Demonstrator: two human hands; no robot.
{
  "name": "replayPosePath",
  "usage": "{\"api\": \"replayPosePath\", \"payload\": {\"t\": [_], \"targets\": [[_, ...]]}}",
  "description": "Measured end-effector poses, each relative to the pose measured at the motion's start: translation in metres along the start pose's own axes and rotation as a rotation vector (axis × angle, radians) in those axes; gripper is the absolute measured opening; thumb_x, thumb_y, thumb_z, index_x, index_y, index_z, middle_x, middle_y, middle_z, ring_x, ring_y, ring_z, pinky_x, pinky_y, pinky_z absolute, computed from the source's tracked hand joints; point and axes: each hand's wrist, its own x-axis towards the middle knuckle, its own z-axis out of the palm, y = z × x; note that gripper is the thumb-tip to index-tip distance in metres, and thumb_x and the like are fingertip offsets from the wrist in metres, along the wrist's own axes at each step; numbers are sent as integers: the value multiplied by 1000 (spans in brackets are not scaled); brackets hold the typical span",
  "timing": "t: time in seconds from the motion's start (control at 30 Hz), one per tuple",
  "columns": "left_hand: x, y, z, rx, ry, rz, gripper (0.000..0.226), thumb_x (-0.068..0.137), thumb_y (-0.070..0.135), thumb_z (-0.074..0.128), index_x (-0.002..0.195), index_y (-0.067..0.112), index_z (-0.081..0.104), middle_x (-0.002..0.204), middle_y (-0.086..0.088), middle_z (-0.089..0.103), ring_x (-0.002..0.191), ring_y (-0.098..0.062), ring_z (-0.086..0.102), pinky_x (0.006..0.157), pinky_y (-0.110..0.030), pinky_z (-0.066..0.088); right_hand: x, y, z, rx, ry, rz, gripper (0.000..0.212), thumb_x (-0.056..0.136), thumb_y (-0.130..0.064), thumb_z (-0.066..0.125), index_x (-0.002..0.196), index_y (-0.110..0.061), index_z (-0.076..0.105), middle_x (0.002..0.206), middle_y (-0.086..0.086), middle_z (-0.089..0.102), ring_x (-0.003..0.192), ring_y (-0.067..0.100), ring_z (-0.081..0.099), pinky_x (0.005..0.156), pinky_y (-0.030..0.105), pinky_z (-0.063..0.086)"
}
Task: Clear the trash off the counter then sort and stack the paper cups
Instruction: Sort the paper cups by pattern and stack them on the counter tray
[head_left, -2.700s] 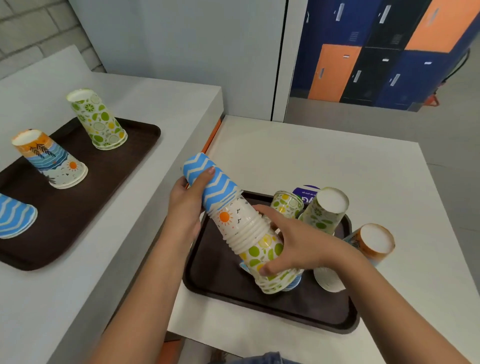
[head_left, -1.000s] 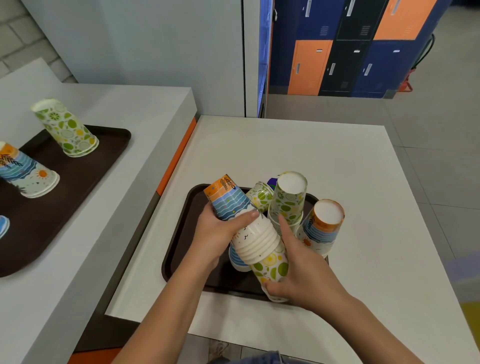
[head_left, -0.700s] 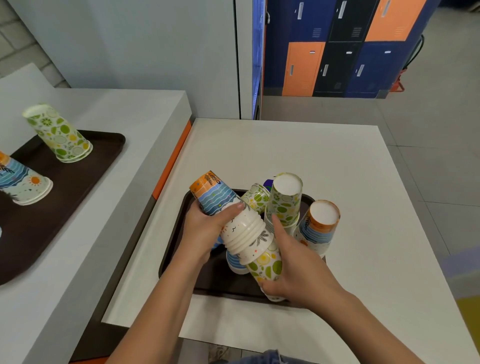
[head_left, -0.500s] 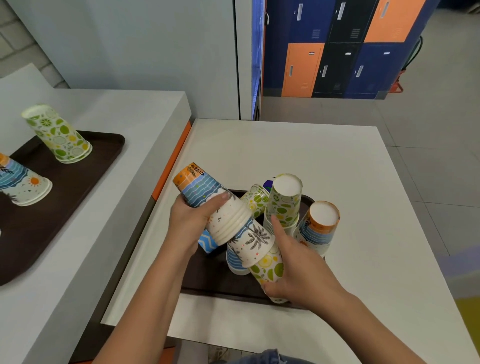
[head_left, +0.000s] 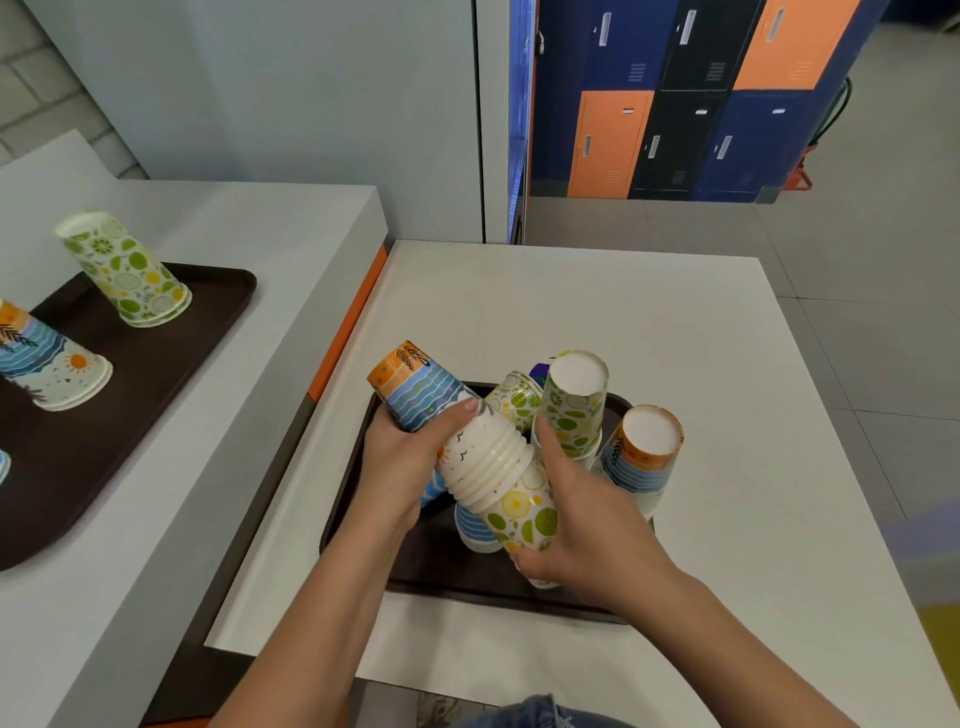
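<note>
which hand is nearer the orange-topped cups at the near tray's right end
Right. The right hand sits just left of the orange-topped cups; the left hand is farther left, across the held stack.

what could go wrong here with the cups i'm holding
1. The mixed cup stack is held tilted over the tray between the left hand and right hand; a loosely nested cup might slide out.
2. The right hand sits close beside the tall lime-print stack; a bump may topple it into the orange-rimmed stack.
</note>
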Motion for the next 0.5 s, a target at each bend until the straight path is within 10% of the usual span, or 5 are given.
{"api": "replayPosePath", "payload": {"t": [0.5], "targets": [[16, 9, -19, 15, 123, 23, 39, 72, 13, 79, 107, 9, 61, 97, -6, 70, 82, -14, 69, 61, -21, 55, 8, -9, -4, -35, -93, 10, 123, 64, -41, 75, 151, -28, -10, 133, -3, 49, 112, 19, 56, 84, 30, 50]]}}
